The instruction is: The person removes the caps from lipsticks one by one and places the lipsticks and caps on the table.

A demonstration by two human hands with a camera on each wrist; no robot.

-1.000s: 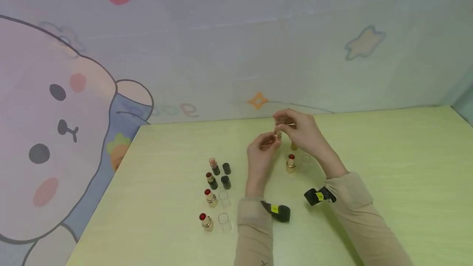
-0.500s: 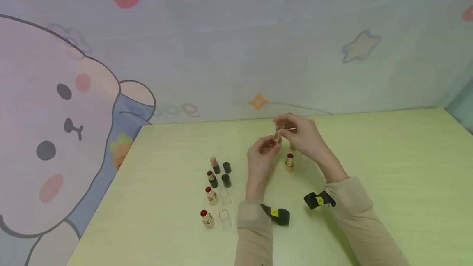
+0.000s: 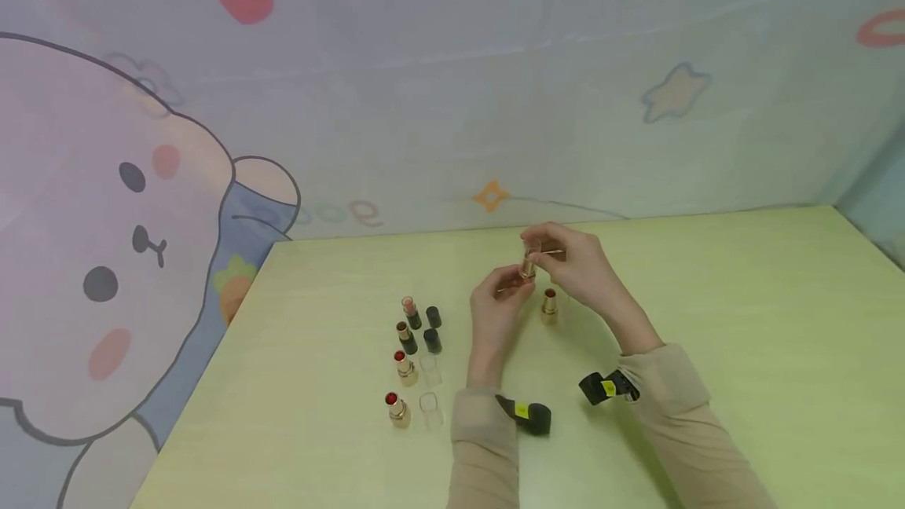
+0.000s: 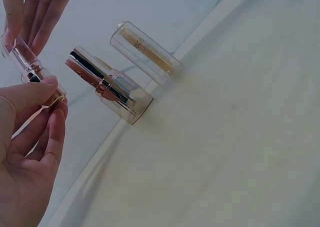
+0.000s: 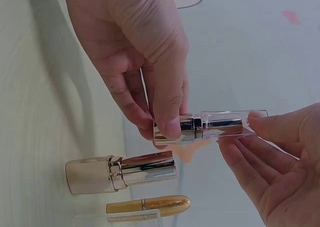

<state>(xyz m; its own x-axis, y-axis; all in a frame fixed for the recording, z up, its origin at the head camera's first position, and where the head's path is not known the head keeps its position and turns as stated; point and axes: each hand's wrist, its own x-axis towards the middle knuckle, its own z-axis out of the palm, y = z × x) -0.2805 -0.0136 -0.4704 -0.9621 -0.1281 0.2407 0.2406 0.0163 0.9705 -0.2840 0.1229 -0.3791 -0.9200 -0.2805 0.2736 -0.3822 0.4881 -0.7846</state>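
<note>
Gold-based lipstick (image 5: 188, 124) stands between the two hands, its base pinched by the left hand (image 3: 493, 311), while the right hand (image 3: 581, 267) pinches a clear cap (image 5: 227, 118) around its upper tube. Just right of the left hand, an uncapped gold lipstick (image 3: 549, 307) stands upright; a slim gold tube (image 5: 167, 206) is near it, below the right hand. Left of the left hand stand two black-based lipsticks (image 3: 406, 340) with black caps (image 3: 432, 342) beside them.

There were six lipsticks (image 3: 406, 368), four clear caps (image 3: 430, 411), two black caps (image 3: 433, 342) and one slim gold tube (image 5: 149, 205). One left hand (image 3: 496, 306), one right hand (image 3: 578, 267), two beige sleeves (image 3: 668, 383), two black wrist cameras (image 3: 536, 419) and one table (image 3: 297, 383) were in view.
</note>
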